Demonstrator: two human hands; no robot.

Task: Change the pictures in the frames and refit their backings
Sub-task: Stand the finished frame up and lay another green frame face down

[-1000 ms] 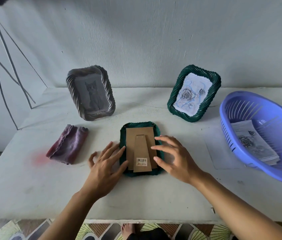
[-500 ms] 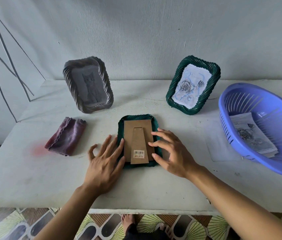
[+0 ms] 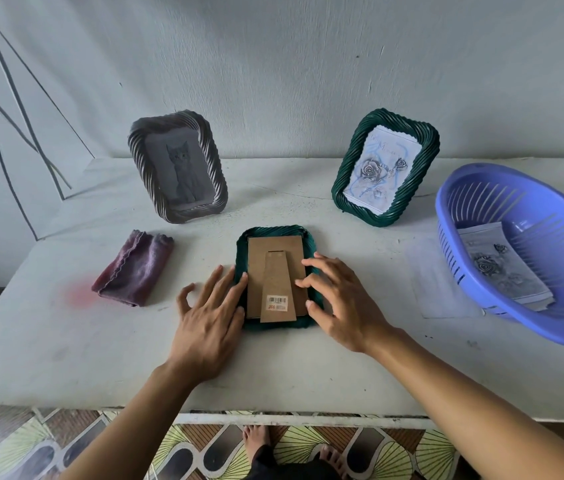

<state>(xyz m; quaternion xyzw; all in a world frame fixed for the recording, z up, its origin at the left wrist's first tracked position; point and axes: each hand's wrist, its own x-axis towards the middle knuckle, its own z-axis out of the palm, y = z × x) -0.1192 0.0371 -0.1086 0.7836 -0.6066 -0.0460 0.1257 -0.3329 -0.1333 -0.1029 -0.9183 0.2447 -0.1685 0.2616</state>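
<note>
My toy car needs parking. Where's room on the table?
Bare table in front of the purple cloth, and between the grey frame and standing green frame. Crowded: left hand and right hand at the flat frame, basket at right.

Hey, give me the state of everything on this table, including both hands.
Face-down green frame: lying flat, back up.
Cardboard backing: set in that frame, stand folded flat.
Grey frame: standing upright, cat picture inside.
Standing green frame: upright, rose picture inside.
Blue basket: holds loose rose prints.
Cloth: folded, untouched.
Left hand: flat, fingers on the frame's left rim.
Right hand: fingertips on the backing's right edge.
</note>
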